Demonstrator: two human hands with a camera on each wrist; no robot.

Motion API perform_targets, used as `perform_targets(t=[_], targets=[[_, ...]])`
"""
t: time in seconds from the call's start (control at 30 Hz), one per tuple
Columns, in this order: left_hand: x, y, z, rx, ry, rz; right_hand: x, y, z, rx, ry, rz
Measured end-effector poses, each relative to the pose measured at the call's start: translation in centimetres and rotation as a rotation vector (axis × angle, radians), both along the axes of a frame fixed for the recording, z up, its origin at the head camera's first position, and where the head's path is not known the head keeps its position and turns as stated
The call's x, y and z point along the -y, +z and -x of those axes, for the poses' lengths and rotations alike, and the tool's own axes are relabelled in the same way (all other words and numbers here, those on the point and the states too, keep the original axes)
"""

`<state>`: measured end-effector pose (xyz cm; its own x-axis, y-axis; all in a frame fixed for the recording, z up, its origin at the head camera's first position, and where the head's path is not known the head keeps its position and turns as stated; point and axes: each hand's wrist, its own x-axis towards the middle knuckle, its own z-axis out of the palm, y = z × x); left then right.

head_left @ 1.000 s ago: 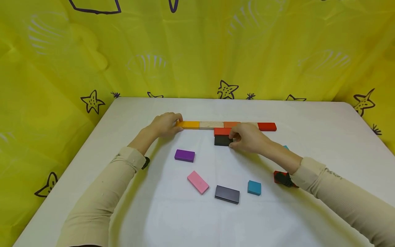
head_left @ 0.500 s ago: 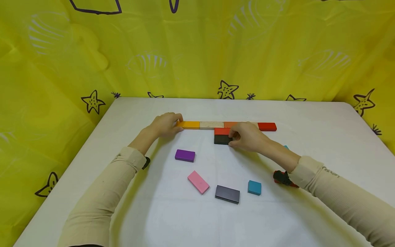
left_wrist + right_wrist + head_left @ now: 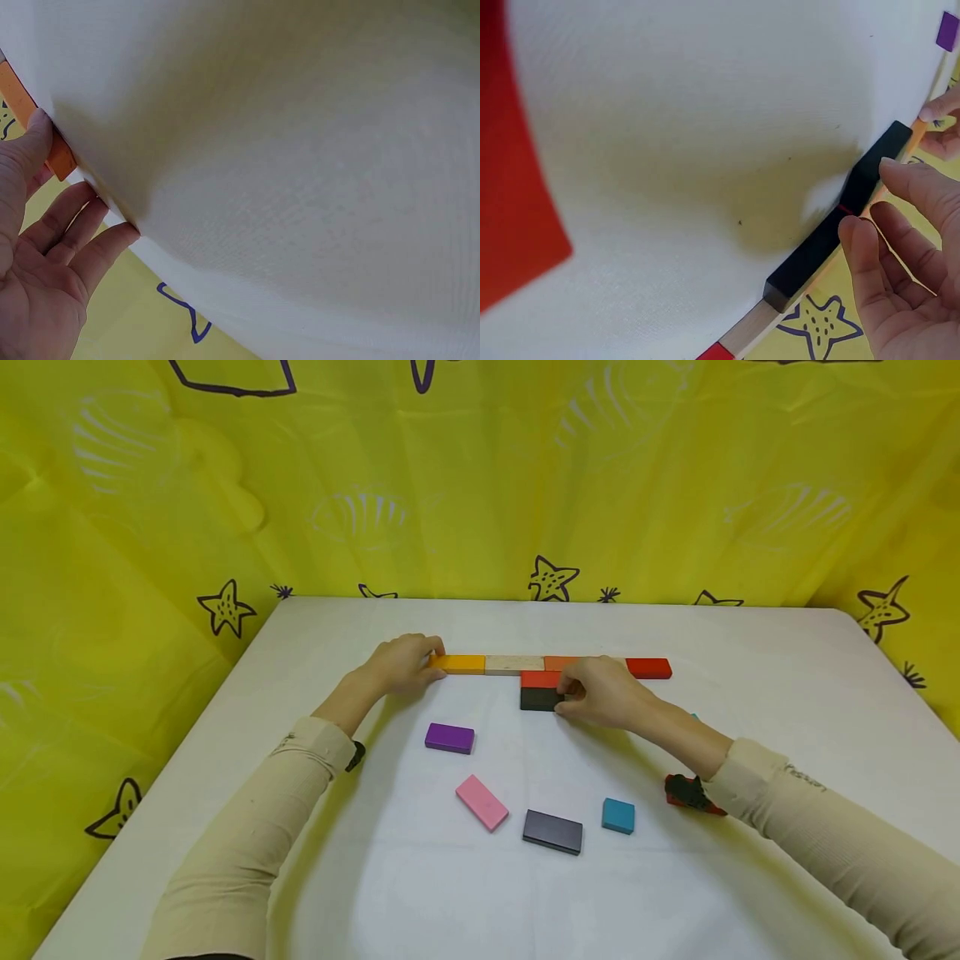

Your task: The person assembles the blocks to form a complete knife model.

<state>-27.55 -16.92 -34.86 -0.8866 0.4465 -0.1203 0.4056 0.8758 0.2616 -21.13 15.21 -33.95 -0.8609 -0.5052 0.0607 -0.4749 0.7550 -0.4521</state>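
Note:
In the head view my left hand [image 3: 401, 662] pinches the left end of a yellow-orange block [image 3: 465, 664], thumb in front and index finger behind. That block begins a straight row with a pale wooden block [image 3: 514, 665], an orange block [image 3: 558, 662], another wooden one mostly hidden, and a red block [image 3: 648, 668]. My right hand [image 3: 607, 695] holds the right end of a black block [image 3: 538, 699] between thumb and index finger. A red block [image 3: 536, 679] lies between it and the row. In the right wrist view a second dark block [image 3: 810, 259] lines up beside the first.
Loose on the white table [image 3: 450, 885] lie a purple block [image 3: 449, 738], a pink block [image 3: 482, 803], a dark grey block [image 3: 552, 832] and a small blue block [image 3: 618, 817]. A red block [image 3: 705, 807] sits partly under my right wrist. A yellow curtain [image 3: 465, 468] hangs behind.
The black block and my right hand have shifted slightly back toward the red block and the row. My left hand stays in place.

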Motion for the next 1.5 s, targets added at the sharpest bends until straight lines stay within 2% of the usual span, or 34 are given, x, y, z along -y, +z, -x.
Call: perform_targets(t=[0.27, 0.57, 0.7, 1.1, 1.37, 1.5], targets=[[0.1, -0.1, -0.1, -0.006, -0.004, -0.005, -0.5, 0.6, -1.3, 0.004, 0.013, 0.08], [0.0, 0.1, 0.0, 0.002, 0.003, 0.004, -1.4, 0.7, -4.2, 0.023, 0.056, 0.178], [-0.1, 0.1, 0.1, 0.015, 0.015, 0.012, -1.9, 0.2, -5.3, 0.023, 0.09, 0.186], [-0.1, 0.0, 0.1, 0.011, 0.011, 0.011, -2.5, -0.4, -8.5, 0.11, 0.164, 0.231], [0.0, -0.1, 0.1, 0.007, 0.006, 0.008, -2.7, -0.7, -9.9, 0.136, 0.207, 0.234], [0.0, -0.2, 0.2, 0.005, 0.005, 0.009, -2.7, -0.6, -10.4, 0.207, 0.208, 0.204]])
